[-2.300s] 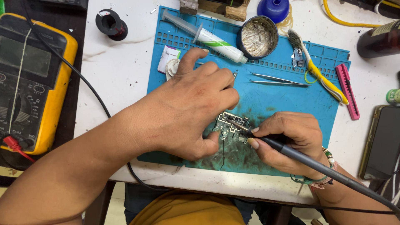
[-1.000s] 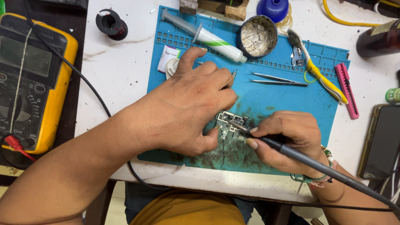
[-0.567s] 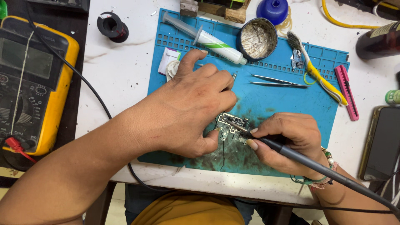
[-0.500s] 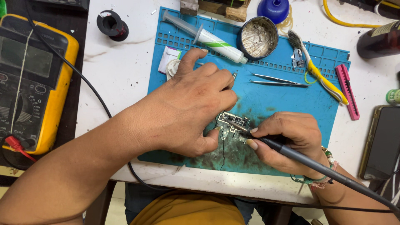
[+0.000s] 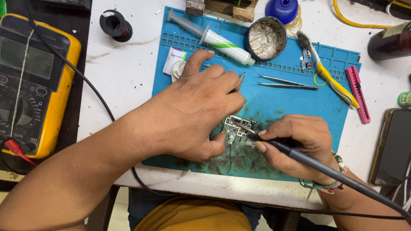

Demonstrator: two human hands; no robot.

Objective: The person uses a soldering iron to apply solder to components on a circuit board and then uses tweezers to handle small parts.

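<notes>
On a blue work mat, the left hand is pressing a small circuit board flat — the right hand is pinching a soldering iron, tip touching the board.

Blue mat, yellow multimeter, pink cutter, black iron.

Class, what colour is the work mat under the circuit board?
Blue, smudged dark near the board: the mat shows best in the head view.
</notes>
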